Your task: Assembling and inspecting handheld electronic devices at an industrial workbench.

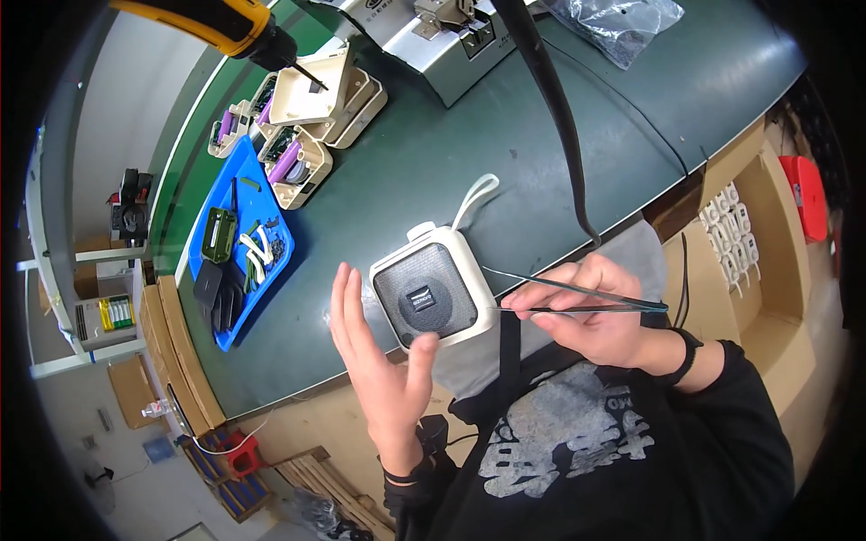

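Yellow-and-black power screwdriver (225, 27) at upper left, silver metal machine (469, 77) at top centre, crumpled clear plastic bag (618, 27) near it, blue plastic tray (245, 164) at left, open brown cardboard box (778, 212) at right, red stool (244, 453) at lower left

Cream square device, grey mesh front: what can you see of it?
The cream square device looks plastic, with a dark round centre, black badge, cream knob and white loop strap. Its mesh faces up, slightly turned, by the green tabletop's edge. The left hand and dark slim tweezers are close; contact is unclear.
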The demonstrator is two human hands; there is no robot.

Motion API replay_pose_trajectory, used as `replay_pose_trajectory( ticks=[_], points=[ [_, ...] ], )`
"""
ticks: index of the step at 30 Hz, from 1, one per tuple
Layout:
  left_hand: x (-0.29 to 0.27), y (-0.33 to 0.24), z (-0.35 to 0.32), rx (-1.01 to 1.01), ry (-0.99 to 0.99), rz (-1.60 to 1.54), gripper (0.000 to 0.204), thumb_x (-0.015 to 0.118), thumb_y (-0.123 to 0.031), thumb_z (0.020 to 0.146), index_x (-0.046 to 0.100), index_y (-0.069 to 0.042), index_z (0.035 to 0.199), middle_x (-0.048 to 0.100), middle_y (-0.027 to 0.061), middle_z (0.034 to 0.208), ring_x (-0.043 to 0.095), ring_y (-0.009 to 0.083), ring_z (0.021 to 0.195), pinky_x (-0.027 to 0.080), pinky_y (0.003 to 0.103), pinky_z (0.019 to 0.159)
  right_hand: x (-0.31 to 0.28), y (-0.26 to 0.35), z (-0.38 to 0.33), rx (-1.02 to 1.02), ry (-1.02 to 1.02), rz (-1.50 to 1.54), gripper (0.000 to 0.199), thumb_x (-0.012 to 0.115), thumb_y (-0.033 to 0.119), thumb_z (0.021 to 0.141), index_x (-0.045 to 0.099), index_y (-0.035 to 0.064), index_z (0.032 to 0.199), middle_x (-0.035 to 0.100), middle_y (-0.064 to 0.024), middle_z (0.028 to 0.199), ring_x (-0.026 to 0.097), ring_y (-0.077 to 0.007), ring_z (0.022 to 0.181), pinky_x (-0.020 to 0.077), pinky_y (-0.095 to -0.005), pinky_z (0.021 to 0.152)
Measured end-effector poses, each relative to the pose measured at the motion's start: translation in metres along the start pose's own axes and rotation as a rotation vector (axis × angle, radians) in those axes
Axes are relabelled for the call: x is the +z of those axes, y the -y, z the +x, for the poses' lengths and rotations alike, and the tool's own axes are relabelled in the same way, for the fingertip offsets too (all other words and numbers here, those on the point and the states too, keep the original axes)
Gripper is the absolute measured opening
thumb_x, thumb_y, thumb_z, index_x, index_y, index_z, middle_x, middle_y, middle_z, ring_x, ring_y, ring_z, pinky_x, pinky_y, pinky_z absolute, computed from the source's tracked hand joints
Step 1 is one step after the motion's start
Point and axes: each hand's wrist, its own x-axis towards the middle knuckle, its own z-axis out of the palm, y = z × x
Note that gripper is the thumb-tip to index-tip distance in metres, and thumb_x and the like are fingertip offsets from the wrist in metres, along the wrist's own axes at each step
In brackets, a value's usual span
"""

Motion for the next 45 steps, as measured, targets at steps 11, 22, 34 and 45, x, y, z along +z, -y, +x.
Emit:
replay_pose_trajectory(
  ticks=[11, 22, 34, 45],
  points=[
    [0.016, -0.008, 0.019, 0.319, 0.121, 0.235, 0.105, 0.078, -0.057, 0.062, 0.041, 0.002, 0.140, 0.042, 0.0217, 0.143, 0.036, 0.0414, 0.135, 0.023, 0.053, 0.112, -0.006, 0.005, -0.002, 0.025, 0.169, -0.163, 0.022, 0.062, -0.008, 0.085, 0.044, 0.0022, 0.092, 0.067, -0.0262, 0.098, 0.068, -0.0349, 0.097, 0.0572, -0.0459, 0.082],
    [0.020, -0.006, 0.020, 0.337, 0.092, 0.202, 0.103, 0.077, -0.059, 0.061, 0.045, 0.005, 0.136, 0.048, 0.0217, 0.139, 0.042, 0.0403, 0.130, 0.026, 0.053, 0.111, 0.008, -0.004, -0.001, -0.116, 0.017, -0.132, 0.021, 0.072, -0.004, 0.077, 0.054, 0.0039, 0.084, 0.071, -0.0170, 0.096, 0.071, -0.0196, 0.086, 0.0554, -0.0263, 0.070],
    [0.016, -0.013, 0.029, 0.243, 0.112, 0.086, 0.110, 0.089, -0.042, 0.052, 0.040, 0.004, 0.140, 0.046, 0.0221, 0.130, 0.045, 0.0374, 0.120, 0.037, 0.045, 0.100, 0.006, 0.010, 0.001, 0.188, 0.120, -0.065, 0.007, 0.056, -0.004, 0.088, 0.059, -0.0035, 0.094, 0.066, -0.0244, 0.104, 0.068, -0.0244, 0.091, 0.0575, -0.0353, 0.078],
    [0.012, -0.016, 0.035, 0.242, 0.187, 0.107, 0.101, 0.091, -0.037, 0.045, 0.050, -0.001, 0.131, 0.048, 0.0176, 0.123, 0.046, 0.0353, 0.114, 0.039, 0.045, 0.096, 0.004, 0.011, -0.004, 0.345, 0.090, 0.078, 0.006, 0.055, -0.003, 0.091, 0.057, -0.0058, 0.095, 0.065, -0.0228, 0.108, 0.066, -0.0224, 0.098, 0.0553, -0.0347, 0.087]
  ],
)
